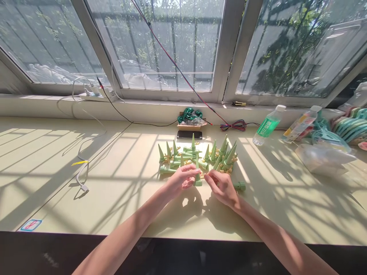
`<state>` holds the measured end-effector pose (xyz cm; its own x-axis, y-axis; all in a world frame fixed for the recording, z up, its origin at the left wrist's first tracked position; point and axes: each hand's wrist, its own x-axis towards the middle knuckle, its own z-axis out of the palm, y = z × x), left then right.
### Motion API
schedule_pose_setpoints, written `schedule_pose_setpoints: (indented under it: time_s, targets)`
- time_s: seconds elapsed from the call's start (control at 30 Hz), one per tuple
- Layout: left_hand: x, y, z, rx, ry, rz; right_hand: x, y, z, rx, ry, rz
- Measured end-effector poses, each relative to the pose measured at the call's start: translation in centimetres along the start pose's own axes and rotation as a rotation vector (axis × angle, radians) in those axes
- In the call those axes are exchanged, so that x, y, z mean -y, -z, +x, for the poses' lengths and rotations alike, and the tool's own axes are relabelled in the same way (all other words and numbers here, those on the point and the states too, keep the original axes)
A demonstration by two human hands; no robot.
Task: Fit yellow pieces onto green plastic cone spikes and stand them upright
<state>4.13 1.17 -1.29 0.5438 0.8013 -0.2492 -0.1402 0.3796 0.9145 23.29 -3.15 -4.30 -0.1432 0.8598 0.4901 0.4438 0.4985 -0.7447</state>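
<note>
Green cone in hand, many more behind

Center of frame, low. Left hand [183,178] grips a green cone [197,182], tip up, above the table [114,206]. Right hand [225,188] just beside it, thumb and forefinger pinched together near a pale bit at the cone's side; too small to tell whether they grip it.

Just beyond the hands: upright cones [193,142], ribbed green pieces [168,170] lying flat, small yellowish bits among them. Another green cylinder [240,186] lies right of the right hand.

Progress, by my reading: the held cone is mid-handling; cannot tell which of the others are finished or untouched.
</note>
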Motion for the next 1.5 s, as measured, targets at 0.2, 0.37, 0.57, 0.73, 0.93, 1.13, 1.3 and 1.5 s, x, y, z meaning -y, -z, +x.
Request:
schedule_pose_setpoints:
  time_s: [0.2,0.37,0.57,0.73,0.93,1.13,1.3,1.5]
  targets:
    - [0.12,0.2,0.2,-0.032,0.004,0.006,0.12,0.08,0.07,0.041,-0.026,0.039]
    - [0.16,0.28,0.15,-0.03,-0.011,0.01,0.38,0.14,-0.01,0.087,-0.008,0.063]
    - [-0.05,-0.07,0.0,-0.04,0.004,0.026,0.01,-0.13,-0.16,0.073,-0.007,0.051]
    - [0.05,-0.08,0.07,-0.028,0.0,0.047,-0.28,-0.36,-0.13,0.049,-0.027,0.049]
    - [0.15,0.01,0.13,-0.038,0.015,0.045,-0.18,-0.39,0.01,0.033,-0.048,0.046]
    - [0.01,-0.01,0.11,-0.064,0.003,0.016,0.26,-0.01,-0.02,0.072,-0.081,0.077]
    - [-0.06,-0.04,0.05,-0.06,-0.016,0.004,0.24,0.0,-0.18,0.096,-0.062,0.076]
    - [0.03,-0.03,0.07,-0.061,-0.01,0.008,-0.08,-0.18,-0.25,0.087,-0.063,0.063]
